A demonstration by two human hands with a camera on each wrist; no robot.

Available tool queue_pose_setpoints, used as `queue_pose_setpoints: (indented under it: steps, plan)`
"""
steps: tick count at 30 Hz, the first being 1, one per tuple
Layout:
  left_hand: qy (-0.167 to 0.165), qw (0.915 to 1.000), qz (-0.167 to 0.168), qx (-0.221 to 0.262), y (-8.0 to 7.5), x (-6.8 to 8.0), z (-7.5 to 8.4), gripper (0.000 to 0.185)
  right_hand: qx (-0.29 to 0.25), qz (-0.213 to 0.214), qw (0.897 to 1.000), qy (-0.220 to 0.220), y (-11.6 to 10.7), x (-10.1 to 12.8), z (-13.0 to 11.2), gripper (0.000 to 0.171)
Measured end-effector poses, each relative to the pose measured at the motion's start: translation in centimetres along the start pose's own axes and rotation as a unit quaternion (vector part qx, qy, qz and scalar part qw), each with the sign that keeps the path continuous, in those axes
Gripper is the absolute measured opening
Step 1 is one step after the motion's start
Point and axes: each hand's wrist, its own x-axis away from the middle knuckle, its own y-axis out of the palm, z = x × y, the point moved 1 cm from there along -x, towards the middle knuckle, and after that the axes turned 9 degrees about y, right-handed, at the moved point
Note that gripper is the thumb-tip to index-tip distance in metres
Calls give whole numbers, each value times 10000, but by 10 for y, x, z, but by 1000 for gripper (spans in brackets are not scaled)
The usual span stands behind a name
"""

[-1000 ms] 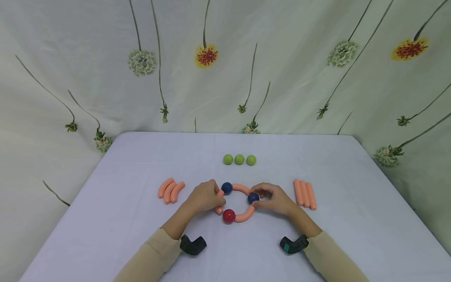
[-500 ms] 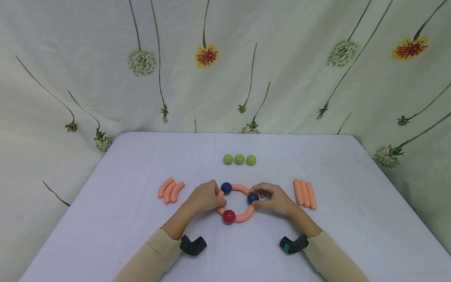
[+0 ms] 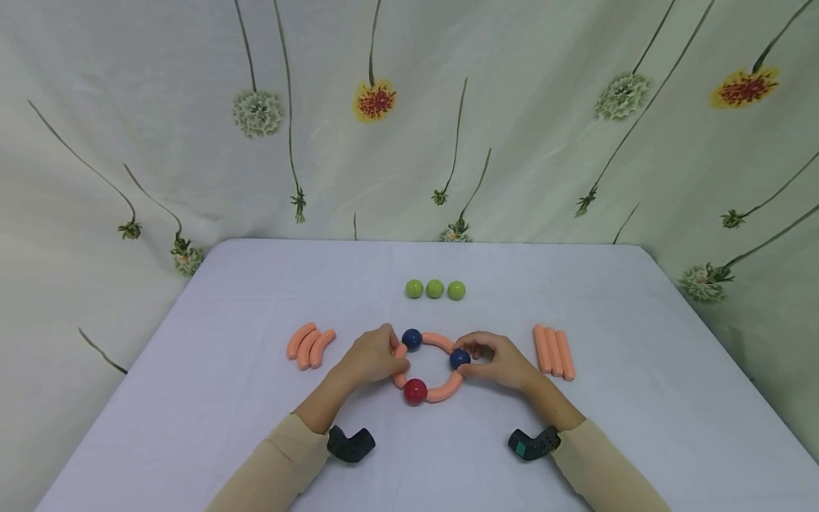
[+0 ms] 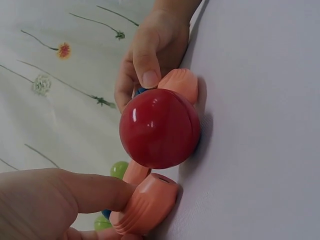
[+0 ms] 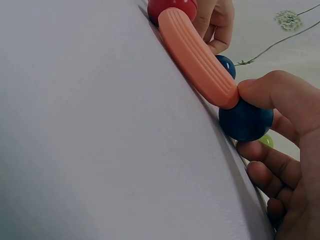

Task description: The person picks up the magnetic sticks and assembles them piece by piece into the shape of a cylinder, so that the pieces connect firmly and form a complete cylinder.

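White cloth printed with flowers on long stems (image 3: 531,128) hangs behind your table covered in pale lavender cloth (image 3: 192,427). Your beige left sleeve (image 3: 275,466) and beige right sleeve (image 3: 604,466) come in from the near edge, each with a black wrist device beside it, left one (image 3: 350,446) and right one (image 3: 534,444).

Your left hand (image 3: 373,357) pinches the ridged orange curved bar on the ring's left side (image 3: 399,380) between thumb and finger. Your right hand (image 3: 499,361) holds the glossy dark-blue right-hand ball (image 3: 460,359) narrowly, thumb beside the end of the lower orange curved bar (image 3: 446,389).

Ring, mid-table: three curved bars, three balls. The upper orange curved bar (image 3: 438,341) runs between the blue balls. The lower bar touches both your held ball and the glossy red ball (image 3: 415,392). Your pinched bar lies just beside the red one; contact there, you cannot tell. The glossy dark-blue upper ball (image 3: 412,339) sits at its far end.

Outside it: three straight orange rods (image 3: 554,353) to the right, three loose orange curved bars (image 3: 308,350) to the left, three small green balls (image 3: 435,289) in a row beyond.
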Motion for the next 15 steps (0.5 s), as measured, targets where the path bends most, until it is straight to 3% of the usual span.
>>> queue_pose_setpoints:
  steps: [7, 15]
  plan:
    - [214, 9996, 179, 89, 2, 0, -1, 17, 46, 13, 10000, 30, 0, 1, -1, 35]
    - [70, 9996, 236, 150, 3, 1, 0, 16, 35, -20, 10000, 48, 0, 1, -2, 33]
